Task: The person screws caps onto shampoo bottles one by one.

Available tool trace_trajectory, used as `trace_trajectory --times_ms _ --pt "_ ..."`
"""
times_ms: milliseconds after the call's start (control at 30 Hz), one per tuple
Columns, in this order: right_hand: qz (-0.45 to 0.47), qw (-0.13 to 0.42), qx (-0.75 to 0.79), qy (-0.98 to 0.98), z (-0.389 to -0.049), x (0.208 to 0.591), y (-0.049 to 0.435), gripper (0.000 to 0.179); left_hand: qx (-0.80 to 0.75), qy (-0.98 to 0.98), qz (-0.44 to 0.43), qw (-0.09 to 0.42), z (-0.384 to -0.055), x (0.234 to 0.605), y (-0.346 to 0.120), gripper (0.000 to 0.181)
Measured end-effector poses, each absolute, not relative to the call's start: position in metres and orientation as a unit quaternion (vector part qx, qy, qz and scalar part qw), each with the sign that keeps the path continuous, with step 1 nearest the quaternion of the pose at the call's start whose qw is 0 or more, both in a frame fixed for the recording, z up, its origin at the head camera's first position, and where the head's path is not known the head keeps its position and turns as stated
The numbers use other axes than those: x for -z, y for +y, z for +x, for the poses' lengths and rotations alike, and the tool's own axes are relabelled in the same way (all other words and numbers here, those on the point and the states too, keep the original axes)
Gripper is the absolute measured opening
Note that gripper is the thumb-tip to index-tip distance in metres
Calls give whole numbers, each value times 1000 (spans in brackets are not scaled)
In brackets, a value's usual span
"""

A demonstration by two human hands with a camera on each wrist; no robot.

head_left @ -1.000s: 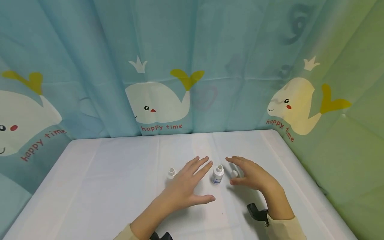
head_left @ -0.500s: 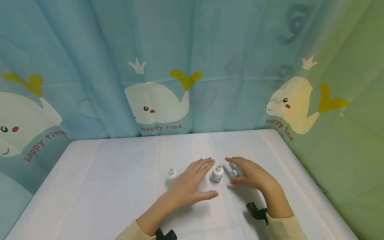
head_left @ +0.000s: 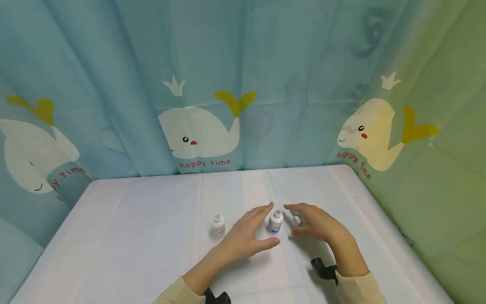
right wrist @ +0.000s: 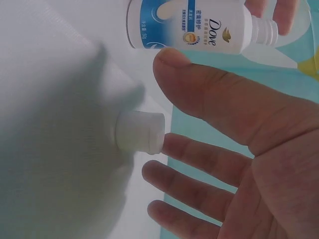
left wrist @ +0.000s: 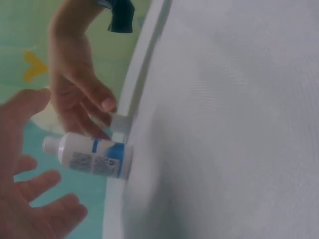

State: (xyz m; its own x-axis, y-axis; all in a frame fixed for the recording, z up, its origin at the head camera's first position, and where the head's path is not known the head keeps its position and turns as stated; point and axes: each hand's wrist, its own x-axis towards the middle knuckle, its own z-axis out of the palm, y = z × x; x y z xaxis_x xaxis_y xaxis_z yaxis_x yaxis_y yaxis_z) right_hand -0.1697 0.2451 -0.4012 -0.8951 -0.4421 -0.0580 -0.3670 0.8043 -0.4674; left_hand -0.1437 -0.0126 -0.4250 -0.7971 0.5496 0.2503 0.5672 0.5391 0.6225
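A small white Dove bottle [head_left: 275, 222] with a blue label stands upright and uncapped on the table, between my two hands. My left hand [head_left: 247, 236] is to its left, thumb and fingers spread apart, holding nothing. On the right, my right hand [head_left: 319, 223] curves loosely around a white cap [right wrist: 140, 131] that stands on the table; its thumb and fingers are apart, with one fingertip right at the cap's edge in the right wrist view. A second uncapped white bottle [head_left: 218, 226] stands to the left of my left hand.
All of it stands on a white-covered table [head_left: 144, 236]. Behind is a blue curtain [head_left: 288, 63] printed with whales, and green cloth [head_left: 448, 190] hangs along the right. Each wrist carries a black camera mount [head_left: 324, 269].
My left hand has shifted right and nearer the Dove bottle, uncovering more of the second bottle. The right hand stays nearly in place beside the cap.
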Motion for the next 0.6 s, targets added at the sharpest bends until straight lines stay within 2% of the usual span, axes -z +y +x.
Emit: trace_trajectory --times_ms 600 --pt "-221 87 219 947 -171 406 242 70 429 -863 -266 -36 -153 434 3 78"
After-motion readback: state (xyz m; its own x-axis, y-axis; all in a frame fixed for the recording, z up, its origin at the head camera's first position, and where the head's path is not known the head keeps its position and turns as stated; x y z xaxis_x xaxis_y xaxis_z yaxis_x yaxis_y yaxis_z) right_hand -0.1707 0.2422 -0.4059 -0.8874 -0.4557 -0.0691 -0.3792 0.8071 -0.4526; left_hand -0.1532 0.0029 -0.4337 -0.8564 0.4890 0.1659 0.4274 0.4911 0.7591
